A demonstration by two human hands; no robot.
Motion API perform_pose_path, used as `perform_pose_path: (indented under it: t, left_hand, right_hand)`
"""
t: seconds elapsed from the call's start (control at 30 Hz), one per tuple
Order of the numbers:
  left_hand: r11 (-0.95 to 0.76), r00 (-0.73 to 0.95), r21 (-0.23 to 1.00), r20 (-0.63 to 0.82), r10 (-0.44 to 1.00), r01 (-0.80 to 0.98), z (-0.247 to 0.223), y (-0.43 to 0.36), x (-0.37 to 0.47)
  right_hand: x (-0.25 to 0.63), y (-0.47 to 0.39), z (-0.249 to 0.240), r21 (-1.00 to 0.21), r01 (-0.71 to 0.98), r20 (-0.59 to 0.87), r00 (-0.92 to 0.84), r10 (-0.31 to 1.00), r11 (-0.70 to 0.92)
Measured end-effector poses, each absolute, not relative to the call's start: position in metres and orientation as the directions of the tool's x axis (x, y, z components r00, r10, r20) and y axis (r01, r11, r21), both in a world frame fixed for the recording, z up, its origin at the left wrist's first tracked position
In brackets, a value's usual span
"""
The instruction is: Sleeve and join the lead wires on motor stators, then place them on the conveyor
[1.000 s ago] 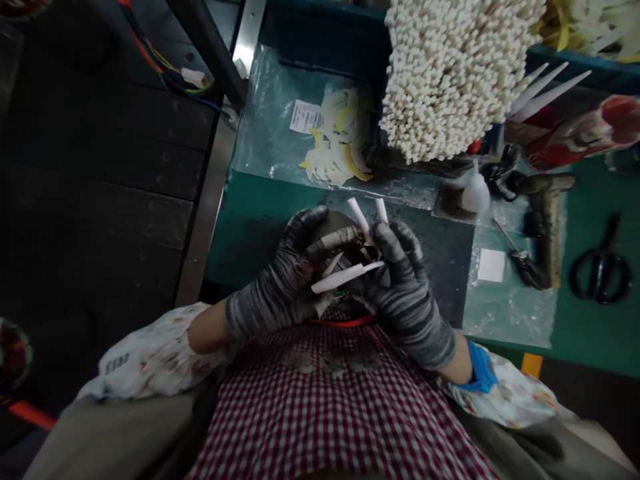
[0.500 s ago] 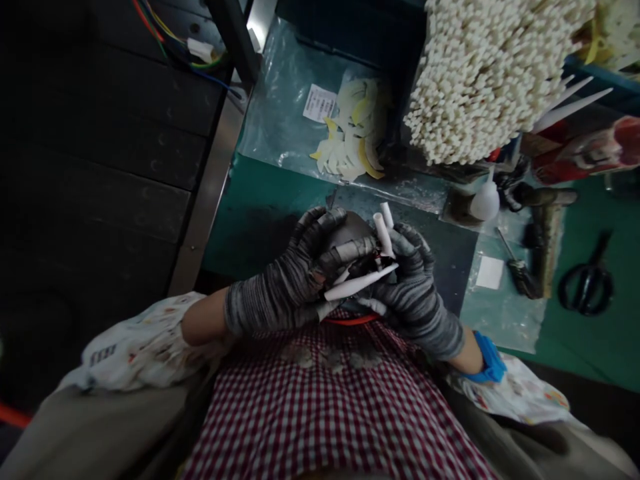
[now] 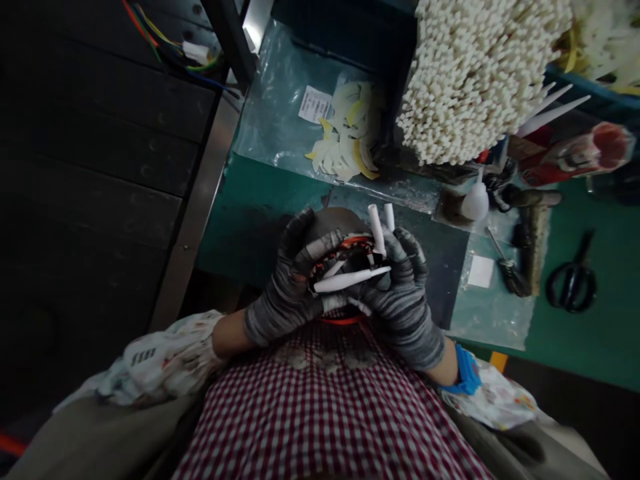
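Both my hands wear grey striped gloves with taped fingertips. Between them, close to the checked apron [image 3: 330,407], is a round grey part [image 3: 336,221] with copper-coloured windings [image 3: 357,241] inside its rim. My left hand [image 3: 295,287] is wrapped round the left side of this part. My right hand [image 3: 403,293] grips its right side, fingers bent near two upright white tubes [image 3: 376,228]. A long white tapered stick [image 3: 345,280] lies across the opening, its thin end near my right hand. The underside of the part is hidden.
Beyond my hands lie a plastic bag with pale curved slips [image 3: 345,150] and a big bundle of white sticks [image 3: 465,80]. To the right are a white squeeze bulb [image 3: 475,202], a screwdriver [image 3: 511,273], a hammer [image 3: 537,233], black scissors [image 3: 571,287] and a red can-like container [image 3: 575,157].
My left fingers have moved left and off the opening, so the windings and more of the round part's inside now show. The view has shifted slightly.
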State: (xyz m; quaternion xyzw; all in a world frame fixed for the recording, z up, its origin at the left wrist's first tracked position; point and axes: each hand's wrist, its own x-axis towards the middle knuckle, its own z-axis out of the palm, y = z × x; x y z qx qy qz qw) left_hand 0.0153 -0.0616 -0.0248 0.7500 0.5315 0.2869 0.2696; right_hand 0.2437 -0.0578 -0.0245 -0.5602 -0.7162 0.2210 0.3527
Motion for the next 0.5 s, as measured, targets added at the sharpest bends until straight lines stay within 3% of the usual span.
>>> perform_pose_path:
  t: [0.2,0.37,0.5]
  left_hand:
    - [-0.329,0.261,0.763,0.216,0.941,0.556,-0.017,-0.044,0.026]
    - [-0.367,0.35,0.712,0.18,0.919,0.599,-0.008,-0.033,0.035]
    - [-0.477,0.447,0.684,0.239,0.862,0.552,-0.004,-0.028,0.039]
  right_hand:
    - [0.276,-0.042,-0.019,-0.853,0.495,0.059,-0.223,0.973,0.165]
    - [0.299,-0.02,-0.021,-0.724,0.454,0.266,-0.511,0.817,0.519]
    - [0.304,-0.012,-0.019,-0.636,0.405,0.327,-0.629,0.705,0.657]
